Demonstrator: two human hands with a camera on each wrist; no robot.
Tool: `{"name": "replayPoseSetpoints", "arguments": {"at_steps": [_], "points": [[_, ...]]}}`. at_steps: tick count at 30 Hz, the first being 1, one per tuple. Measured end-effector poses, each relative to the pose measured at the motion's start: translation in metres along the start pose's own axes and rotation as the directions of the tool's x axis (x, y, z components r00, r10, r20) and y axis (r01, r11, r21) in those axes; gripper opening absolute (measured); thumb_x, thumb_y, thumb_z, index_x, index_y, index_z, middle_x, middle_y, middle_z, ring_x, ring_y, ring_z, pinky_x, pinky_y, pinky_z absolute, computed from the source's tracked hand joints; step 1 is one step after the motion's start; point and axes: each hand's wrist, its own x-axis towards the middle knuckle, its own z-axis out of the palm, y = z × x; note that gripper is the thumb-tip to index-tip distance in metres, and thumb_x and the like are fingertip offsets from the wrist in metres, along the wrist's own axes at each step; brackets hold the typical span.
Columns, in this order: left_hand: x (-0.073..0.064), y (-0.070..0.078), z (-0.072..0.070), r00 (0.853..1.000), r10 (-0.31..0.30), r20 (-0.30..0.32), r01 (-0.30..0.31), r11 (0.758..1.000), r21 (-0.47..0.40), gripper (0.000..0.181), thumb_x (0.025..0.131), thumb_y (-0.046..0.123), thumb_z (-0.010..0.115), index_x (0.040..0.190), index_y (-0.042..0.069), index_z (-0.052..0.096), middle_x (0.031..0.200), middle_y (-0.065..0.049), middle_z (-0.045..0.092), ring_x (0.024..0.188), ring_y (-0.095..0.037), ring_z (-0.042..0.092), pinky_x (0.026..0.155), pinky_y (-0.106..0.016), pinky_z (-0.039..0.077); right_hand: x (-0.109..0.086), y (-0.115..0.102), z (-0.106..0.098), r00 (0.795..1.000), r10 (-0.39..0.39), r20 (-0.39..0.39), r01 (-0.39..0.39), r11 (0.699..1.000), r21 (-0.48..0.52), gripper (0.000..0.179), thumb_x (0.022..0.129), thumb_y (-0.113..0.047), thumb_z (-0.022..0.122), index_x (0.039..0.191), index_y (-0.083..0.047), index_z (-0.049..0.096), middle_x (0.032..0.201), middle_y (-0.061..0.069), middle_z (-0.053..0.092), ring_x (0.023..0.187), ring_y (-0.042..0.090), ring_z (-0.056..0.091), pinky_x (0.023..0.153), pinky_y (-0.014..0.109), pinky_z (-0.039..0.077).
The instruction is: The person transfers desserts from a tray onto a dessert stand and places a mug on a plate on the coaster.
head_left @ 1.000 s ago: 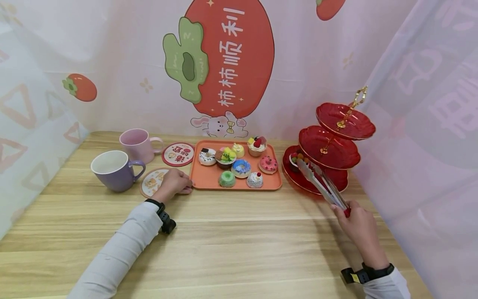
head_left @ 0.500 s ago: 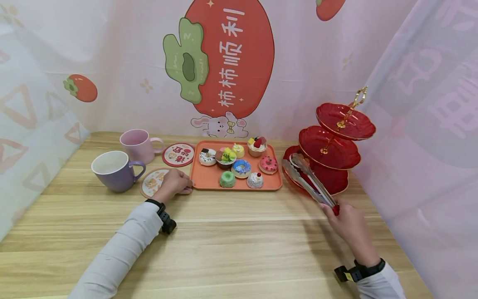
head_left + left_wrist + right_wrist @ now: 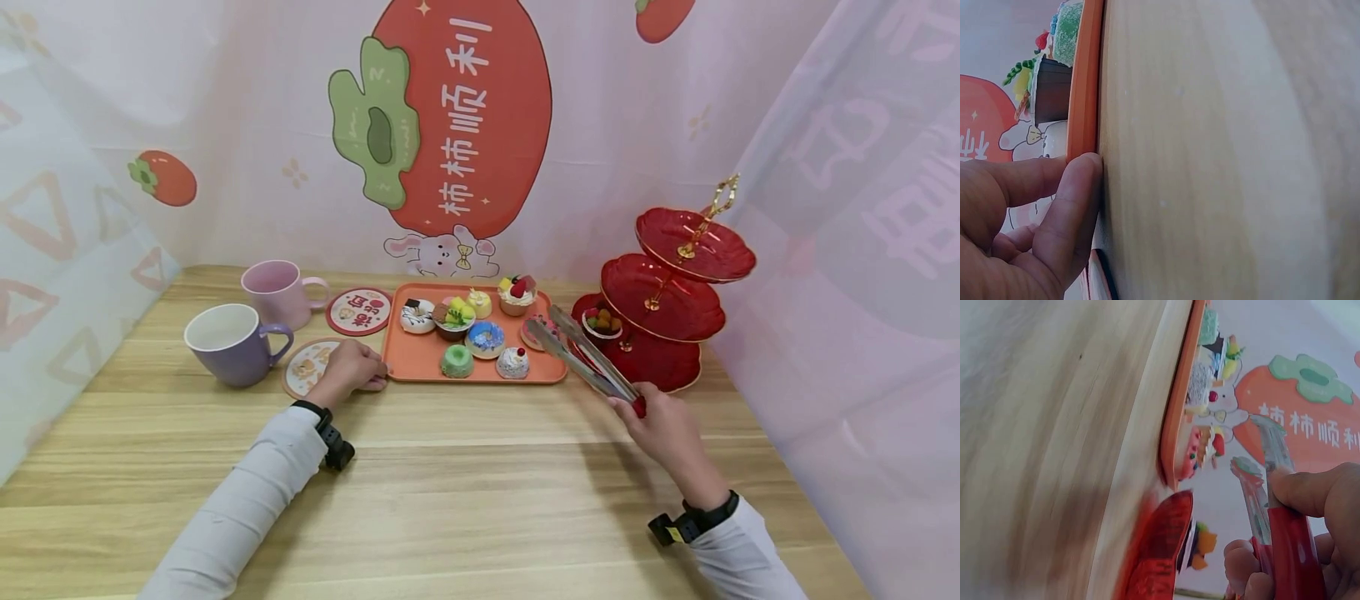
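My left hand [image 3: 348, 369] pinches the near left corner of the orange tray [image 3: 416, 358] between thumb and finger, as the left wrist view shows. My right hand [image 3: 667, 429] grips metal tongs by their red handle [image 3: 1297, 550]. The tongs' [image 3: 603, 364] arms stand apart with nothing between them, their tips over the tray's right side by the pink doughnut [image 3: 1190, 453], partly covering it in the head view. A small fruit tart [image 3: 602, 322] sits on the lowest plate of the red three-tier stand [image 3: 663, 321].
The tray also carries a blue doughnut [image 3: 485, 339], a white doughnut [image 3: 417, 316], a green cake [image 3: 457, 361] and several other sweets. Left of it stand a purple mug [image 3: 231, 346] and a pink mug [image 3: 276, 292], beside two round coasters [image 3: 358, 311].
My right hand has moved left with the tongs, away from the fruit tart on the lowest plate to over the tray's right side. The left hand stays at the tray corner.
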Motion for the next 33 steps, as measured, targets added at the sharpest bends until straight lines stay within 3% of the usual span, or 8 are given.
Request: {"name": "replayPoseSetpoints", "arguments": {"at_steps": [16, 23, 33], "points": [[-0.001, -0.001, 0.000, 1.000, 0.013, -0.004, -0.013, 1.000, -0.008, 0.016, 0.081, 0.000, 0.066, 0.094, -0.008, 0.065, 0.075, -0.011, 0.066, 0.055, -0.014, 0.064, 0.054, -0.025, 0.056, 0.024, -0.028, 0.021, 0.994, -0.050, 0.099, 0.044, 0.997, 0.058, 0.030, 0.082, -0.026, 0.072, 0.087, 0.000, 0.060, 0.055, -0.001, 0.037, 0.046, 0.013, 0.034, 0.039, 0.026, 0.026], [0.001, -0.002, 0.000, 1.000, 0.005, -0.008, -0.005, 1.000, 0.010, 0.015, 0.081, 0.001, 0.065, 0.094, -0.007, 0.065, 0.074, -0.011, 0.066, 0.055, -0.014, 0.064, 0.055, -0.026, 0.056, 0.031, -0.039, 0.028, 0.990, -0.069, 0.122, 0.061, 0.995, 0.074, 0.035, 0.083, -0.030, 0.071, 0.097, 0.002, 0.063, 0.055, -0.002, 0.038, 0.046, 0.013, 0.034, 0.040, 0.025, 0.026], [0.003, -0.002, 0.001, 1.000, -0.021, 0.005, 0.021, 0.999, 0.032, 0.017, 0.083, 0.003, 0.065, 0.096, -0.007, 0.066, 0.071, -0.011, 0.065, 0.055, -0.014, 0.064, 0.056, -0.027, 0.057, 0.041, -0.054, 0.037, 0.989, -0.074, 0.129, 0.064, 0.995, 0.081, 0.037, 0.082, -0.032, 0.072, 0.092, 0.001, 0.061, 0.057, -0.001, 0.038, 0.047, 0.013, 0.035, 0.041, 0.025, 0.025]]}}
